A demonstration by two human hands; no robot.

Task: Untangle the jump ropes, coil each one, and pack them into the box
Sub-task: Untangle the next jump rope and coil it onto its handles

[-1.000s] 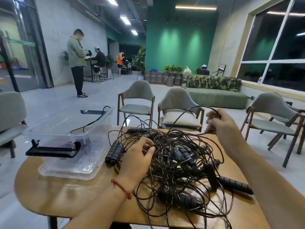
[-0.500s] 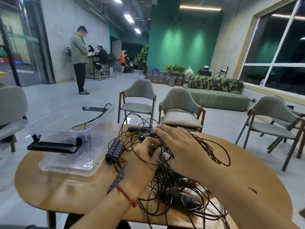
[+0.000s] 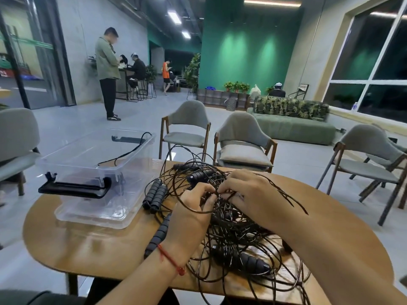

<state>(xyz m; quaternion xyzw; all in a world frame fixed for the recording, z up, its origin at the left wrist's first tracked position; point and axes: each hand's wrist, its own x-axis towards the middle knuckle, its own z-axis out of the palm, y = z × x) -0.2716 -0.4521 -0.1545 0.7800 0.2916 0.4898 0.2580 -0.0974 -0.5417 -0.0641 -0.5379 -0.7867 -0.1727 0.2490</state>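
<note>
On the table, to the left, the box, with one cord draped over its far rim and down inside; just right of the box, a pair of handles side by side, and nearer the front edge a single handle. Right of these, the tangle of jump ropes, with the left hand and right hand on top, close together, each pinching cord. Behind the table, a chair and, to its right, a second chair.

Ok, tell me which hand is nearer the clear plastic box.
Left. The left hand pinches the tangle of black jump ropes right of the clear plastic box; the right hand pinches it farther right, beyond the left.
</note>
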